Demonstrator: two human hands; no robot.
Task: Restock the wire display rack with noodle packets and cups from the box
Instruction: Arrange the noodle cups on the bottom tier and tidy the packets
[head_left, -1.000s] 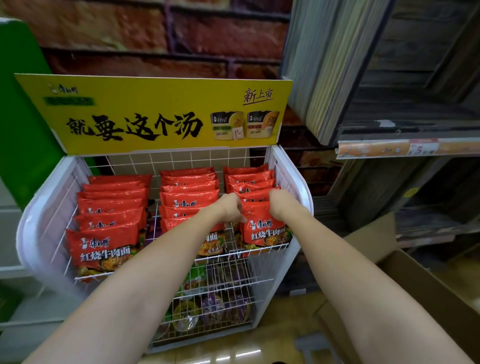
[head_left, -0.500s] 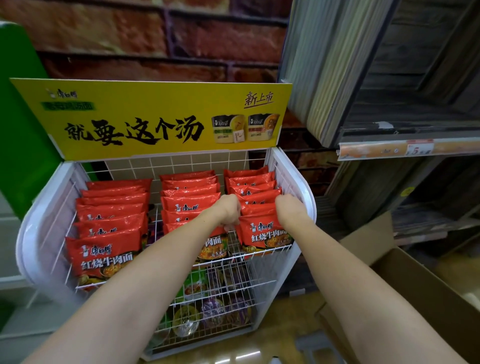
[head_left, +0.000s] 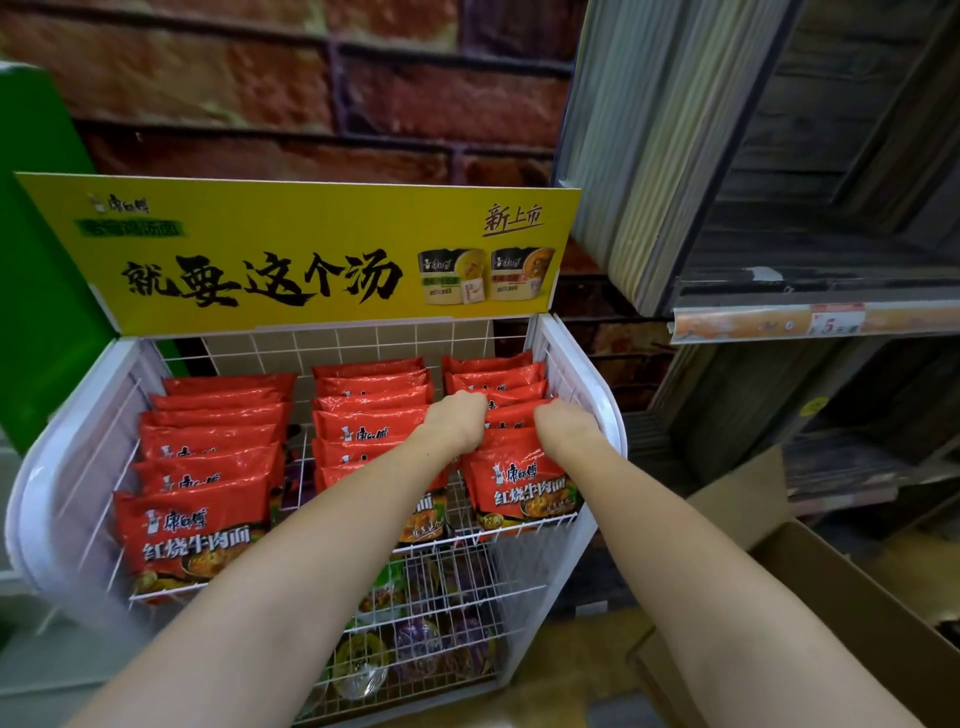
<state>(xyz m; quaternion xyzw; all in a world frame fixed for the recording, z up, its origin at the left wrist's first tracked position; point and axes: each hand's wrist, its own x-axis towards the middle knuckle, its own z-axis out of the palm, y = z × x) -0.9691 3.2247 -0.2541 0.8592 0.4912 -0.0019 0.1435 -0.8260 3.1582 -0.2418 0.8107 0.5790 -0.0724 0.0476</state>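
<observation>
At the right-hand row of the rack's top tier, a person's left hand (head_left: 457, 423) and right hand (head_left: 563, 423) are pushed down among the red braised-beef noodle packets (head_left: 519, 483), one at each side of the row, fingers curled into the stack; whether each grip pinches a packet or merely presses the row straight cannot be told, as the fingertips are buried. Two more rows of the same red packets, middle (head_left: 371, 410) and left (head_left: 208, 467), stand shingled and full alongside. Below, the lower tier holds noodle cups (head_left: 415, 644) seen through the white wire display rack (head_left: 582, 379), topped by a yellow header sign (head_left: 311, 254). An open cardboard box (head_left: 810, 571) sits on the floor to the right, against dark wooden shelving (head_left: 779, 260) with a price strip (head_left: 831, 322).

Judged from here, the row looks packed tight: forcing it could crush noodles or split a wrapper, and a push toward the front wire may tip the foremost packet over the low lip onto the cups beneath
</observation>
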